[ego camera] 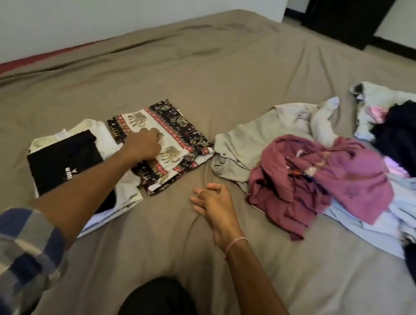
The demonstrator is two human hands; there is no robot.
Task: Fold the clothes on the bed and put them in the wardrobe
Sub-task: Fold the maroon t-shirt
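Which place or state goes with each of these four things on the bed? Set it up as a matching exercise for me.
1. elephant-print garment
2. black garment
3. maroon garment
4. right hand

A. crumpled, not folded
B. folded, lying on the white garment
C. holds nothing, over the sheet
D. folded, under the left hand

Pairs: 1-D, 2-B, 3-A, 4-C

A wide bed (206, 73), creased and grey-brown, is filling most of the frame, with a red strip (38, 58) showing along its edge at the left. A plain white wall (65, 17) is running across the upper left. A tall dark shape (342, 17), furniture or an opening, is standing at the upper right beside pale floor (291, 23).
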